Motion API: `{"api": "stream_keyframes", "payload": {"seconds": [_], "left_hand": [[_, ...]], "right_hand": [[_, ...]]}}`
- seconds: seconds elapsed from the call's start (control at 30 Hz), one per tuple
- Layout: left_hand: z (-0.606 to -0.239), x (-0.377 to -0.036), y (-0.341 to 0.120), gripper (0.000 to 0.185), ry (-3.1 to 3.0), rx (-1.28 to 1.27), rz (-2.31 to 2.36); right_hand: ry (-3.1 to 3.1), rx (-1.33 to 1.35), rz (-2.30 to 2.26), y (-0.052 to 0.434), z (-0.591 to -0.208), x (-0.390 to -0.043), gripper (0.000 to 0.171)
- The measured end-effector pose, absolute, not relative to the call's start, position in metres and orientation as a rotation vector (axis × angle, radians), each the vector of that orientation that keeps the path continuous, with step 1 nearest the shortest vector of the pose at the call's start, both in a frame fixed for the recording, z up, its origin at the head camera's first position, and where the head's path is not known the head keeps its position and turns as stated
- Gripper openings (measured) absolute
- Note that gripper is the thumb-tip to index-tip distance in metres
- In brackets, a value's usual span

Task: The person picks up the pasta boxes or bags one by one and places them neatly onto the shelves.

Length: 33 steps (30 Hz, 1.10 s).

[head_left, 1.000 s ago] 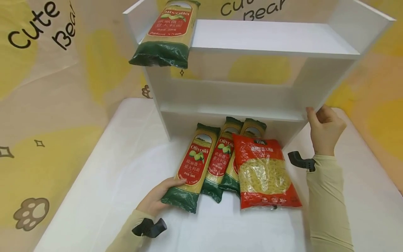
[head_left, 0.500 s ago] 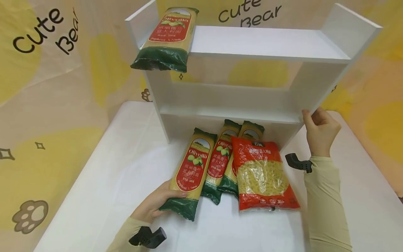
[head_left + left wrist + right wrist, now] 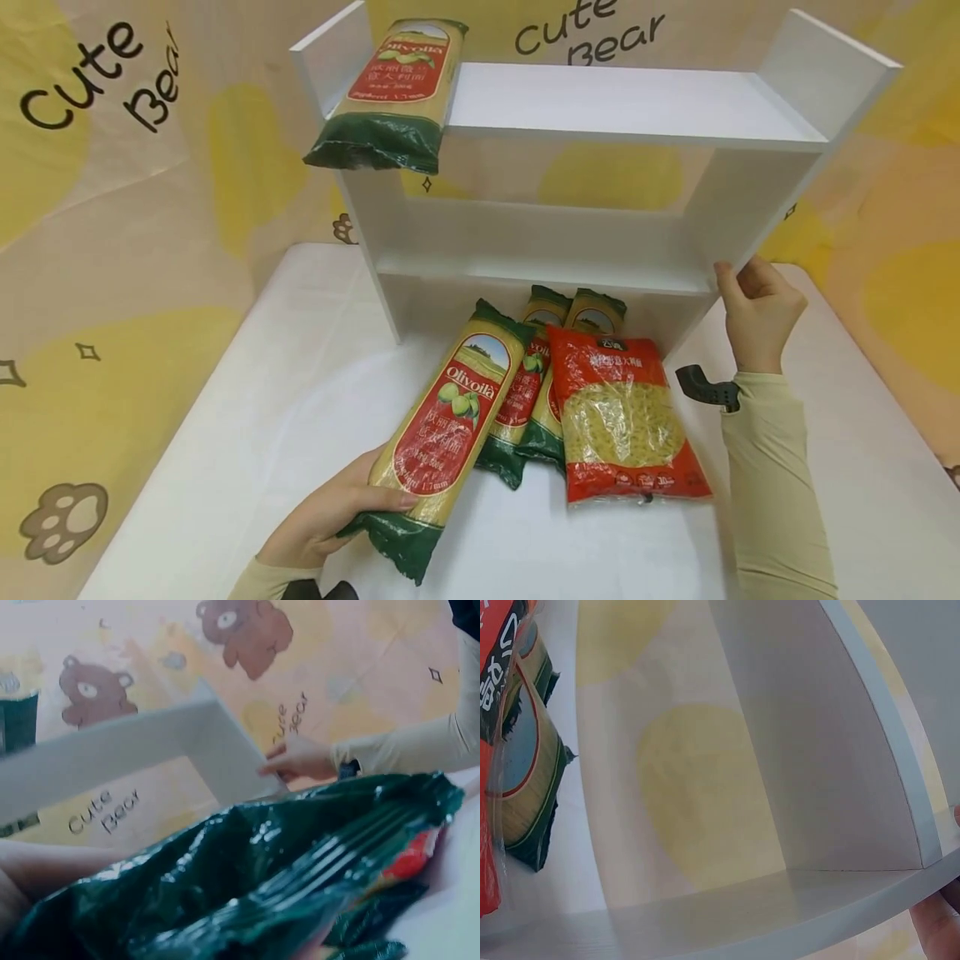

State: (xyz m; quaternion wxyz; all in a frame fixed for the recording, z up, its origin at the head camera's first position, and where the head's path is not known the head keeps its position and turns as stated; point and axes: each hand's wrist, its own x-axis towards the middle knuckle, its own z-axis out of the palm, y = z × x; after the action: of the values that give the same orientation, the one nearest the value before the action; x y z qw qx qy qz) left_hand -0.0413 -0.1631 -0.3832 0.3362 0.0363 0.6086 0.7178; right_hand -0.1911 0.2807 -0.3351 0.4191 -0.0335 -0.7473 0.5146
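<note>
My left hand (image 3: pixel 337 508) grips the lower end of a spaghetti packet (image 3: pixel 457 408), its thumb across the front and its top tilted to the right. In the left wrist view the packet's green end (image 3: pixel 247 877) fills the foreground. My right hand (image 3: pixel 761 312) pinches the right side panel of a white shelf unit (image 3: pixel 637 137) beside its lower board. Two more spaghetti packets (image 3: pixel 513 400) lie partly hidden behind the held one and a red bag of pasta (image 3: pixel 626 417). Another spaghetti packet (image 3: pixel 397 92) rests on the top board at the left, its green end overhanging the front edge.
The shelf unit stands on a white-covered table (image 3: pixel 300 333), its side panels rising above the top board. A printed cloth backdrop (image 3: pixel 172 208) hangs behind and at the sides. The red bag lies just in front of the unit, near the right forearm.
The left hand has drawn the spaghetti packet up and toward the camera, tilting it further right, so it now overlaps the packet beside it. The right hand keeps its hold on the side panel.
</note>
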Motion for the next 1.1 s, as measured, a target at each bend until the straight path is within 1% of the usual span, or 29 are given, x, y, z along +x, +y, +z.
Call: {"api": "stream_keyframes", "payload": {"seconds": [0.27,0.4,0.63,0.83,1.1], "left_hand": [[-0.361,-0.039,-0.164,0.065,1.546,0.278,1.89],[-0.351,-0.039,-0.164,0.059,1.495,0.351,1.907],[-0.346,-0.039,-0.165,0.048,1.418,0.457,1.881],[-0.34,-0.036,-0.163,0.047,1.393,0.566,1.842],[-0.311,-0.042,-0.153,0.048,1.434,0.632,1.782]], "right_hand": [[-1.895,-0.072,1.25,0.28,-0.334,-0.19,0.021],[-1.903,-0.068,1.245,0.28,-0.334,-0.189,0.021],[-1.902,-0.067,1.222,0.281,-0.334,-0.188,0.021],[-1.904,-0.069,1.233,0.281,-0.335,-0.188,0.022],[-1.886,-0.053,1.282,0.28,-0.336,-0.189,0.02]]}}
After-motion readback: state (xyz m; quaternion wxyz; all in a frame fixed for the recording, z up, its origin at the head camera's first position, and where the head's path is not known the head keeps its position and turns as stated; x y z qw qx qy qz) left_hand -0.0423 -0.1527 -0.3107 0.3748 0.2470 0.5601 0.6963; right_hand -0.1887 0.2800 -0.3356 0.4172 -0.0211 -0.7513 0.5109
